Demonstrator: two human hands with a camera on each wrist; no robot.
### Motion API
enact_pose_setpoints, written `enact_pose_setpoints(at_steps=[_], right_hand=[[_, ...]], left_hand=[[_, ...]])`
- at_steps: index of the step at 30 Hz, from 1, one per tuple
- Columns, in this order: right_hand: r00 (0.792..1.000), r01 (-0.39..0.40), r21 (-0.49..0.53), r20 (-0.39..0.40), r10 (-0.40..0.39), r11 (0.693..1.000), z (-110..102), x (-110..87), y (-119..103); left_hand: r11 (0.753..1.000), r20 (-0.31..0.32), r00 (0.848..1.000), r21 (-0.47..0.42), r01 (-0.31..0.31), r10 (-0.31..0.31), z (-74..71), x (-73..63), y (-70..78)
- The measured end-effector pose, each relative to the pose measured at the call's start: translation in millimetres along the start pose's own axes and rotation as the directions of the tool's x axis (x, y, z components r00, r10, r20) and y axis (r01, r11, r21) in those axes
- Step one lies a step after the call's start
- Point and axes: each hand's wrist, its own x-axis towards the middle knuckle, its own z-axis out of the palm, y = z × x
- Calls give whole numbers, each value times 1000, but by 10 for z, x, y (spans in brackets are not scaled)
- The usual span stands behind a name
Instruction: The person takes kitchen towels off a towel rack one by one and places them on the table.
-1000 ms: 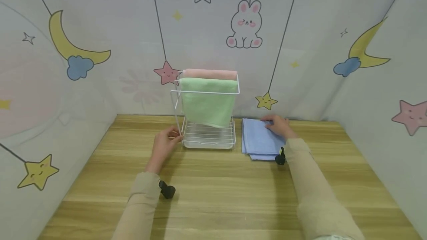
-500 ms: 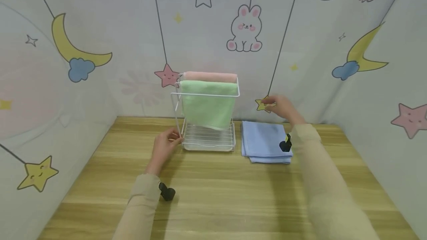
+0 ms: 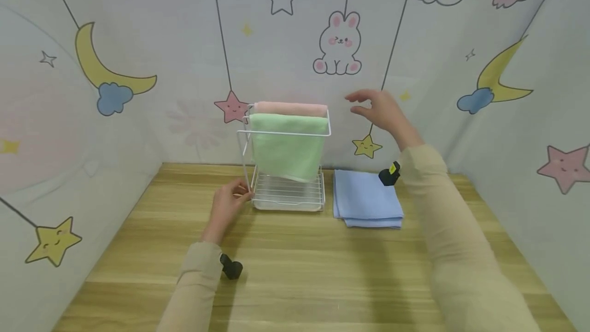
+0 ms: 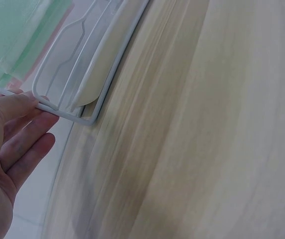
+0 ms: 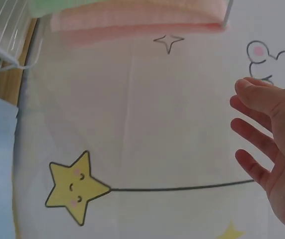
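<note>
A white wire rack stands upright on the table, with a green towel over its middle bar and a pink towel over the bar behind. My left hand pinches the rack's lower left frame; in the left wrist view its thumb and fingers close round the wire. To the right of the rack, my right hand is raised in the air before the wall, fingers apart and holding nothing. Beneath it, folded blue towels lie stacked on the table.
A pale drip tray sits in the rack's base. The wooden table meets a printed cloth wall behind and at both sides. Each sleeve carries a small black camera, one on the left wrist.
My right hand has lifted off the blue towels and risen well above them, its fingers spreading. The left hand keeps its grip on the rack. The head view tilts slightly upward.
</note>
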Motion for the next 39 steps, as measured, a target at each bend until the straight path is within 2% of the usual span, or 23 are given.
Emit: enact_pose_setpoints(at_steps=[3,9,17,20,27,39], right_hand=[[1000,28,-6,-13,-28,1000,-22,73,-210],[987,144,-6,-72,-144,990,47,152,-603],[965,255,63,-76,-251,965,260,212,-855],[967,252,80,-67,-247,964,336,211,-901],[982,191,127,-23,-189,973,490,197,-978],[972,222,184,37,-232,958,611,180,-979]], left_hand=[[1000,0,1000,2,-1,1,0,-7,-10],[1000,1,1000,-1,-2,2,3,-13,-42],[1000,1,1000,-15,-4,4,-3,-20,-30],[1000,4,1000,-16,-11,11,-6,-17,-23],[1000,-4,1000,-17,-17,17,-13,-6,-16],[1000,8,1000,-20,-14,14,-36,-18,-24]])
